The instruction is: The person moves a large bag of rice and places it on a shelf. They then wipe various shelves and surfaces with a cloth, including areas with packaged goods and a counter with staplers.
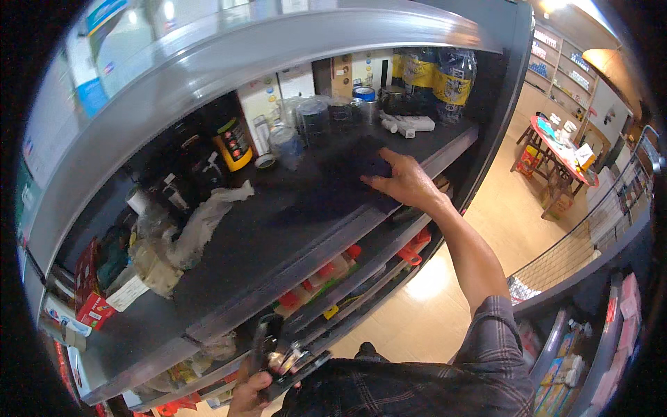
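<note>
My right hand [409, 180] reaches over a dark shelf board [250, 224], thumb and forefinger spread. A dark patch lies between and beyond these fingers; whether it is a black object or shadow, I cannot tell. Low in the picture, my left hand [252, 388] grips a black item with shiny metal parts [284, 359], its exact kind unclear. Beyond the right hand are small white boxes [414, 125], a roll of blue tape [364, 94] and wrapped clear cups or rolls [312, 117]. Plastic-wrapped bottles with yellow labels [452, 83] stand at the shelf's right end.
At left, a crumpled plastic bag [200, 229] and a red box [95, 310] lie on the shelf. A black-and-yellow container [233, 145] stands behind. Lower shelves hold red-topped goods [318, 279]. A red-topped table [560, 140] stands across the floor; another stocked rack [563, 354] is at right.
</note>
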`<action>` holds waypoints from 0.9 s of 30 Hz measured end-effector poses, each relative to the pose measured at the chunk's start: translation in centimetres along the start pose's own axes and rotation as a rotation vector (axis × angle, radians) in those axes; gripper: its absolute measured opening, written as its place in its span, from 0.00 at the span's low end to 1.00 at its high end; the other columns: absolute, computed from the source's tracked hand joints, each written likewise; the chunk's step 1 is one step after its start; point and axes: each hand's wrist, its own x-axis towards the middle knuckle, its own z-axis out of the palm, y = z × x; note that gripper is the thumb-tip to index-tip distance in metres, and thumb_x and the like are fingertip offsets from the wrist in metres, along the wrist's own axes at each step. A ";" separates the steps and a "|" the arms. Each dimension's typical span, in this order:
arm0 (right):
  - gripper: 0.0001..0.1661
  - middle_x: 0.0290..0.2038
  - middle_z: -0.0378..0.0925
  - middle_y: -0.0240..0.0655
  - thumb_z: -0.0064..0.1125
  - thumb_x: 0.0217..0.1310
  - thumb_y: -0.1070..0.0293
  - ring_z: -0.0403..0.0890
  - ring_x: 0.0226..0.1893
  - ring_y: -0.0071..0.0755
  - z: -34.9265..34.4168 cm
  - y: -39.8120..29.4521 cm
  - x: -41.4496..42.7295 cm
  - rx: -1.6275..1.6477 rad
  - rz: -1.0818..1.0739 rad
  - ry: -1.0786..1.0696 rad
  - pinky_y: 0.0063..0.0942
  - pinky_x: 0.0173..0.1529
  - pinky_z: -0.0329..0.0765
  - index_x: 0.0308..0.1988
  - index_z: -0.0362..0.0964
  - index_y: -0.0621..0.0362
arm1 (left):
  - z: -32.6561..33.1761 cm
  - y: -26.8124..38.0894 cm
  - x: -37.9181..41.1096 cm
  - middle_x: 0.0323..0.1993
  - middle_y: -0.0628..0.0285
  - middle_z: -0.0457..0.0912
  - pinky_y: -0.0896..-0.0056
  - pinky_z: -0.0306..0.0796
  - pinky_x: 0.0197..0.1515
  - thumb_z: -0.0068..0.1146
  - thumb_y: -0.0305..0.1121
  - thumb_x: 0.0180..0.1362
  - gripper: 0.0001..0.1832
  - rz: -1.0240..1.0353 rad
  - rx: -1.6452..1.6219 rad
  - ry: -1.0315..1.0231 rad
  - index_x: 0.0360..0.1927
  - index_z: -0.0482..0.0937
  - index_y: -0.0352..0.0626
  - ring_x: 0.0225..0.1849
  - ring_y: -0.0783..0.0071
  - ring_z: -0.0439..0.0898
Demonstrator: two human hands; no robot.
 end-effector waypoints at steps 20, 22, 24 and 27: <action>0.07 0.31 0.75 0.41 0.57 0.55 0.66 0.78 0.34 0.38 -5.1 11.8 -17.8 0.159 0.288 0.870 0.36 0.40 0.72 0.31 0.73 0.58 | 16.7 -11.0 18.3 0.38 0.50 0.83 0.65 0.77 0.41 0.73 0.37 0.46 0.29 0.287 1.067 -0.283 0.49 0.74 0.35 0.37 0.62 0.84; 0.04 0.29 0.74 0.39 0.58 0.54 0.71 0.77 0.32 0.38 -4.5 14.5 -21.0 -0.204 0.386 0.762 0.32 0.38 0.72 0.29 0.73 0.59 | 18.4 -13.1 20.6 0.36 0.47 0.83 0.62 0.77 0.40 0.73 0.38 0.46 0.29 0.381 1.197 -0.388 0.49 0.74 0.35 0.36 0.56 0.84; 0.03 0.32 0.76 0.36 0.57 0.56 0.73 0.77 0.34 0.36 -4.3 16.0 -23.1 -0.246 0.358 0.651 0.30 0.42 0.73 0.33 0.73 0.60 | 20.8 -15.6 22.7 0.32 0.45 0.83 0.56 0.78 0.37 0.71 0.39 0.45 0.29 0.516 1.318 -0.502 0.49 0.75 0.37 0.33 0.47 0.84; 0.10 0.36 0.77 0.35 0.58 0.57 0.72 0.78 0.37 0.35 -3.0 17.9 -24.0 0.253 0.533 0.681 0.31 0.47 0.73 0.41 0.72 0.60 | 24.2 -19.5 25.5 0.30 0.46 0.83 0.55 0.77 0.35 0.71 0.39 0.45 0.27 0.500 1.509 -0.682 0.47 0.75 0.39 0.32 0.48 0.84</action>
